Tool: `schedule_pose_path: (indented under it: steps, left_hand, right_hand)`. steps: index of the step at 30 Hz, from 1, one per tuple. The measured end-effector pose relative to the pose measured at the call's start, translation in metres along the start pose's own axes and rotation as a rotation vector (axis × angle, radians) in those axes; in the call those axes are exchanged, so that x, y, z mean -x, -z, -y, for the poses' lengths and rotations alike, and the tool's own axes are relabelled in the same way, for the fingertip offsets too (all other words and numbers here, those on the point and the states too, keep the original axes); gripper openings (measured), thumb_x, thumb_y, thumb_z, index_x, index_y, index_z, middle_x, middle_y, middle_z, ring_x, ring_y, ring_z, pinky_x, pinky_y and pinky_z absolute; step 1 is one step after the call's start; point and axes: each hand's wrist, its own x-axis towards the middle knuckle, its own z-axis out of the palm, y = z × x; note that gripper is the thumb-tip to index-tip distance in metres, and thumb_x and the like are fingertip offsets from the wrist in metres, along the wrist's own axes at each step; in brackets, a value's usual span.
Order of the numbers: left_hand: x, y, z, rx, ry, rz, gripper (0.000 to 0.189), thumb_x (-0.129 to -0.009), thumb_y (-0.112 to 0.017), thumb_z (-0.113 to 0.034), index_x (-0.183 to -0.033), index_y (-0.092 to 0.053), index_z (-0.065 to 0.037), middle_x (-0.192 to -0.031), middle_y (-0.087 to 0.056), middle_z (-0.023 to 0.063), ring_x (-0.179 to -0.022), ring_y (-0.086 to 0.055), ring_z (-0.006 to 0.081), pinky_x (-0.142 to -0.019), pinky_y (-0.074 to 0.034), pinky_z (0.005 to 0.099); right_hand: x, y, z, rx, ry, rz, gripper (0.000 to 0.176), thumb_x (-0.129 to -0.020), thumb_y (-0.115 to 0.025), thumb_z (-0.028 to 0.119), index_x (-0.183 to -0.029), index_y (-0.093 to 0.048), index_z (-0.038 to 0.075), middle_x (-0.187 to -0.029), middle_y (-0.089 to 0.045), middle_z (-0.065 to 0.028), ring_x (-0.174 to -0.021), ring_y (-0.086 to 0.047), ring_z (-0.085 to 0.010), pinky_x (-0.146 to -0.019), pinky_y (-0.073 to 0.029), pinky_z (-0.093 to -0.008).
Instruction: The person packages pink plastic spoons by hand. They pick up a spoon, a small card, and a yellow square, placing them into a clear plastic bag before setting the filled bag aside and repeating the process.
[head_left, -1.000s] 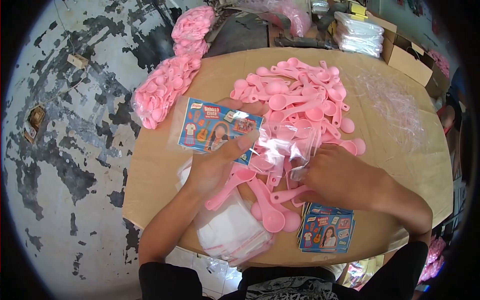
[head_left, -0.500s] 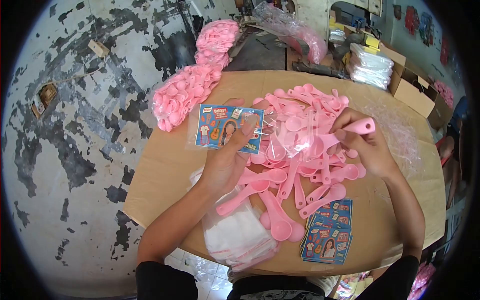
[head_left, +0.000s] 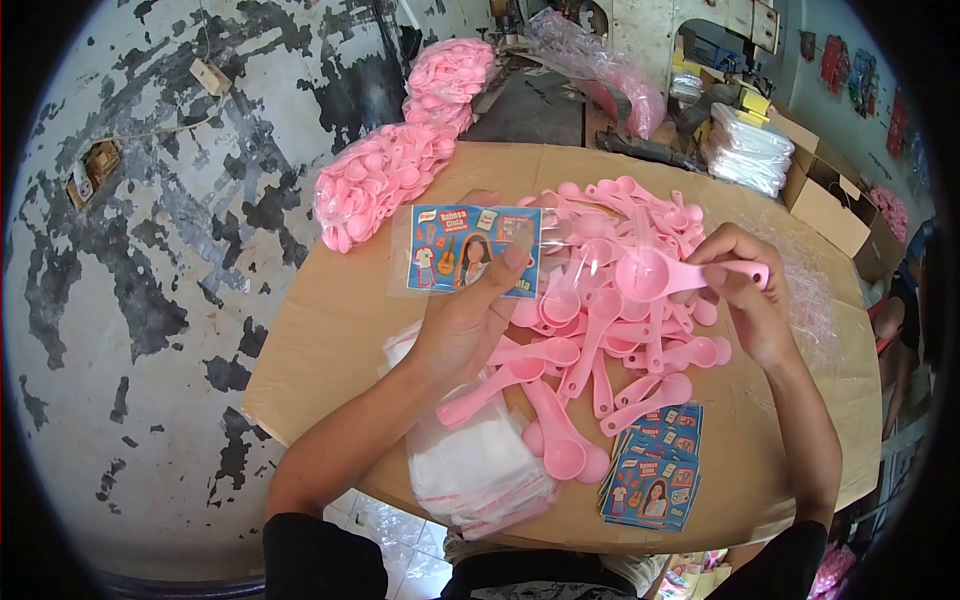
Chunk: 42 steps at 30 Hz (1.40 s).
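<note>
L hand: grips clear bag w/ blue card, frame centre
R hand: pinches pink spoon at bag mouth, centre-right
Spoon pile: on cardboard table

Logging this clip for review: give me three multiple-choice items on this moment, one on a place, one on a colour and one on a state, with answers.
1. Where does the stack of blue cards lie?
A) near the table's front edge, by the right forearm
B) on the floor
C) on a far shelf

2. What colour is the spoon in the right hand?
A) white
B) pink
C) blue

3. How is the left hand?
A) open, empty
B) flat on the table
C) its grip closed on a clear bag

Answers:
1 A, the stack sits at the near edge beside that forearm.
2 B, bowl and handle are both pink.
3 C, the thumb presses on the bag over the card inside.
</note>
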Motion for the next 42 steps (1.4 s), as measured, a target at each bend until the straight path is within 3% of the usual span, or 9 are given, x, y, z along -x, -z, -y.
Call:
schedule_pose_path:
  steps: [12,15,20,24,26,29,31,37,42]
  left_hand:
    - [0.002,-0.001,0.002,-0.063,0.000,0.106,0.056,-0.092,-0.060,-0.012,-0.136,-0.027,-0.020,-0.140,-0.041,0.0218,-0.131,-0.040,0.0380,-0.110,-0.034,0.0514]
    - [0.007,-0.011,0.006,-0.060,0.005,0.064,0.050,-0.090,-0.063,-0.009,-0.131,-0.034,-0.012,-0.124,-0.055,0.0118,-0.120,-0.053,0.0260,-0.101,-0.044,0.0409]
    - [0.021,-0.022,0.009,-0.166,0.216,-0.070,0.058,-0.090,-0.062,-0.009,-0.136,-0.028,-0.015,-0.133,-0.047,0.0179,-0.127,-0.045,0.0295,-0.106,-0.040,0.0416]
    - [0.022,-0.023,0.013,-0.144,0.220,0.019,0.063,-0.091,-0.061,-0.009,-0.141,-0.023,-0.015,-0.140,-0.040,0.0218,-0.132,-0.040,0.0316,-0.109,-0.037,0.0426]
    - [0.017,-0.026,0.010,-0.184,0.127,0.036,0.064,-0.092,-0.059,-0.015,-0.143,-0.020,-0.011,-0.141,-0.038,0.0220,-0.133,-0.039,0.0307,-0.111,-0.035,0.0418]
    - [0.002,-0.018,0.001,-0.169,0.034,-0.009,0.066,-0.095,-0.055,-0.027,-0.144,-0.017,-0.005,-0.142,-0.037,0.0220,-0.134,-0.037,0.0295,-0.113,-0.031,0.0404]
    - [-0.003,-0.010,-0.002,-0.211,-0.019,-0.046,0.068,-0.096,-0.050,-0.041,-0.143,-0.021,-0.002,-0.143,-0.036,0.0222,-0.135,-0.036,0.0285,-0.114,-0.028,0.0391]
    - [0.004,-0.018,-0.005,-0.959,-0.231,0.286,0.083,-0.086,-0.070,-0.027,-0.143,-0.018,0.004,-0.141,-0.036,0.0206,-0.135,-0.036,0.0255,-0.109,-0.032,0.0342]
    - [0.007,-0.056,0.007,-1.067,-0.008,0.392,0.070,-0.087,-0.067,-0.025,-0.139,-0.031,0.007,-0.129,-0.049,0.0205,-0.114,-0.055,0.0224,-0.098,-0.042,0.0330]
  right_hand:
    - [-0.001,-0.004,-0.002,0.014,-0.050,0.083,0.026,-0.093,-0.055,0.018,-0.108,-0.066,-0.001,-0.092,-0.067,-0.0077,-0.069,-0.057,-0.0076,-0.056,-0.041,-0.0209]
    - [0.003,-0.020,0.000,0.087,-0.041,0.080,0.029,-0.096,-0.054,0.021,-0.113,-0.064,0.000,-0.092,-0.066,-0.0076,-0.071,-0.057,-0.0079,-0.057,-0.042,-0.0209]
    - [0.009,-0.037,0.004,-0.304,-0.260,0.178,0.030,-0.096,-0.056,0.013,-0.123,-0.056,0.001,-0.089,-0.064,-0.0050,-0.081,-0.058,-0.0080,-0.065,-0.046,-0.0218]
    - [0.007,-0.058,0.010,0.015,-0.160,0.037,0.015,-0.094,-0.058,0.010,-0.105,-0.059,0.001,-0.086,-0.064,-0.0035,-0.079,-0.058,-0.0054,-0.064,-0.045,-0.0214]
    - [0.004,-0.039,0.041,0.336,-0.333,-0.043,0.011,-0.092,-0.059,0.008,-0.098,-0.058,-0.001,-0.085,-0.064,-0.0030,-0.078,-0.059,-0.0060,-0.065,-0.046,-0.0217]
    - [-0.005,-0.010,0.070,0.401,0.024,-0.116,0.008,-0.088,-0.062,0.005,-0.090,-0.059,-0.002,-0.079,-0.063,-0.0022,-0.071,-0.058,-0.0067,-0.063,-0.045,-0.0209]
    - [-0.011,-0.001,0.081,0.536,0.027,-0.026,0.006,-0.086,-0.062,0.004,-0.089,-0.060,-0.001,-0.076,-0.063,-0.0017,-0.068,-0.057,-0.0061,-0.060,-0.043,-0.0203]
    - [-0.034,-0.002,0.097,0.618,0.220,-0.002,0.006,-0.084,-0.062,0.001,-0.083,-0.067,-0.002,-0.071,-0.063,-0.0018,-0.061,-0.056,-0.0043,-0.050,-0.039,-0.0208]
    - [-0.029,-0.035,0.083,0.721,0.185,0.129,0.008,-0.083,-0.065,0.006,-0.079,-0.068,0.000,-0.066,-0.061,0.0022,-0.055,-0.049,-0.0012,-0.046,-0.034,-0.0198]
